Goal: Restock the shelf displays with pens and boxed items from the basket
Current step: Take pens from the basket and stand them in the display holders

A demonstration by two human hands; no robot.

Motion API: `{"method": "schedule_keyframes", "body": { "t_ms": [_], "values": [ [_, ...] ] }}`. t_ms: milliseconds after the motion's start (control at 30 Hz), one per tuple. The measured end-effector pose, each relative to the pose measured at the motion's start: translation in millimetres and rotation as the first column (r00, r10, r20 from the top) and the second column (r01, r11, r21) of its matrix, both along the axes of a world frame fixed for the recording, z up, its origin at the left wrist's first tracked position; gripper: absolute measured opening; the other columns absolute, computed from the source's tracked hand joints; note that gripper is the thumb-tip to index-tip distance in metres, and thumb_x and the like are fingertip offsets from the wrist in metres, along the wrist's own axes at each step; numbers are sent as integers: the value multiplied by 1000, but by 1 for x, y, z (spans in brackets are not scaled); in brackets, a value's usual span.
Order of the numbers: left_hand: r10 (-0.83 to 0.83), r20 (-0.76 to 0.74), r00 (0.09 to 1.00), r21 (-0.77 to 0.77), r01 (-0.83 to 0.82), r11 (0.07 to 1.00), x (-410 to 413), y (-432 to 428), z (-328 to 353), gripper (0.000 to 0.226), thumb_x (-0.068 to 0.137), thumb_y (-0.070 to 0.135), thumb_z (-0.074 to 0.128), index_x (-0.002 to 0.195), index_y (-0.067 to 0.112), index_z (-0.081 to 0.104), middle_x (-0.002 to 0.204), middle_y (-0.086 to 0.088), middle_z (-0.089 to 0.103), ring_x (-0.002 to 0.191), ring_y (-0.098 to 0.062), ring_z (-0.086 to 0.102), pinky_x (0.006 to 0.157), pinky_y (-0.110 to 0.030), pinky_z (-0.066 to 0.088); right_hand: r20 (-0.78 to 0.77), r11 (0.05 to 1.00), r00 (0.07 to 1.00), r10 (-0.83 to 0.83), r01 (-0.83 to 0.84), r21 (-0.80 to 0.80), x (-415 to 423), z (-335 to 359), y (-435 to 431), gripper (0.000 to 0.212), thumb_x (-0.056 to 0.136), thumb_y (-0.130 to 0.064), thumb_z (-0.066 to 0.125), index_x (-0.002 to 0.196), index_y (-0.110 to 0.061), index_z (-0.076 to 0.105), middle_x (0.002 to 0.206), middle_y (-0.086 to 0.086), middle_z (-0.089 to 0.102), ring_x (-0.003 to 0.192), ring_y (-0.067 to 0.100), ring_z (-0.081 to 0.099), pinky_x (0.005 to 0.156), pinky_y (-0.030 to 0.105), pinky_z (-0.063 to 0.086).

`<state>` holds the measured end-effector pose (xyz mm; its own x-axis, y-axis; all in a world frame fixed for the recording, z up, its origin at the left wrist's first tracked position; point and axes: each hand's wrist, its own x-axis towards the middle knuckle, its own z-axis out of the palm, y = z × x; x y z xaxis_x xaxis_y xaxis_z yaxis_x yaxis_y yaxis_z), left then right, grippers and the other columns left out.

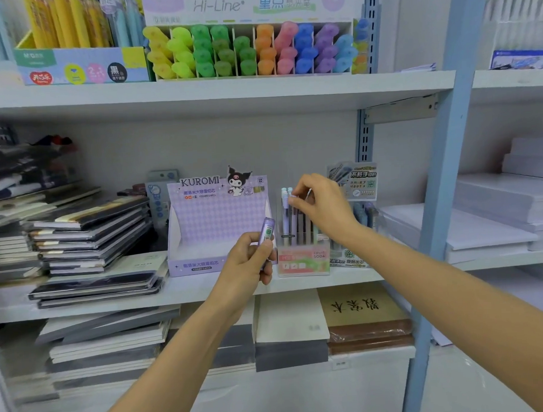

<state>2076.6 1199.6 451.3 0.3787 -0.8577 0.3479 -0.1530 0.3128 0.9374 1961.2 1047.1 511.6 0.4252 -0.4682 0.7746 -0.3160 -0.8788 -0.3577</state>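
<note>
My left hand point(247, 260) grips a small purple lead tube point(266, 234), held upright in front of the purple Kuromi display box point(217, 230) on the middle shelf. The box looks hollow inside. Right of it stands a clear Fruit Soda pen holder point(303, 260) with several pens point(287, 216) upright in it. My right hand point(321, 210) reaches over the holder and pinches the top of a pen there. The basket is out of view.
Stacks of dark notebooks point(88, 235) fill the shelf's left side. A second pencil display point(353, 183) stands behind my right hand. Highlighters point(251, 51) line the shelf above. White paper stacks point(497, 214) lie beyond the blue upright point(440, 173).
</note>
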Motion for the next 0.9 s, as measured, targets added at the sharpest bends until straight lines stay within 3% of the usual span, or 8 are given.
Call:
{"method": "schedule_keyframes", "body": {
  "t_ms": [133,233,367,467,567,667,767,900],
  "values": [
    [6,12,1000,2,-6,1000,-1,0,0,12,102,18,47,107,11,56,75,-2,57,57,-9,47,55,-23,44,-58,996,996,-61,65,60,-1,3,0,11,88,-23,69,81,-18,61,68,-12,48,63,5,45,64,31,45],
    [11,32,999,8,-12,1000,-2,0,0,14,101,18,48,109,9,56,74,-2,57,56,-10,47,56,-23,45,17,993,1000,-12,10,122,-8,7,5,11,90,-28,66,94,-18,68,74,-9,55,63,2,47,65,26,44],
    [-2,55,999,4,2,1000,-12,-1,1,15,101,18,49,107,8,58,72,-1,55,55,-10,46,56,-23,44,84,878,940,330,-338,339,-29,0,25,24,93,-34,61,114,-24,65,97,-6,67,71,-2,61,61,17,48],
    [-26,79,997,-16,28,999,-26,-3,3,15,101,19,49,105,8,59,72,-1,57,55,-11,47,57,-23,44,72,731,859,507,-473,492,-44,-13,36,28,90,-23,66,118,-19,66,104,1,71,87,15,67,70,24,56],
    [-71,84,994,-17,73,997,-46,-6,2,18,100,21,51,111,10,59,79,3,66,63,-11,54,62,-24,49,155,709,862,483,-489,509,-63,-23,36,23,90,-14,67,112,-12,67,102,7,72,92,25,68,78,34,57],
    [-49,217,975,30,43,999,-63,-13,-4,29,97,33,53,123,21,50,108,5,64,86,-6,61,73,-18,50,244,718,885,397,-465,518,-90,-26,27,13,92,-13,63,104,-8,63,93,11,73,80,20,70,71,32,58],
    [101,549,830,-51,-87,995,-73,-21,-15,36,98,32,52,132,21,44,122,7,51,109,-4,50,84,-7,38,310,804,924,223,-354,478,-121,-29,10,9,95,-12,59,100,-6,56,92,17,71,78,21,71,65,33,58],
    [266,895,357,-236,-127,963,-86,-37,-28,41,98,31,50,137,20,44,142,4,43,137,-13,28,115,-30,22,270,867,962,28,-158,473,-151,-47,-12,6,97,-11,54,99,-8,48,101,21,67,87,25,70,66,28,57]
  ]
}}
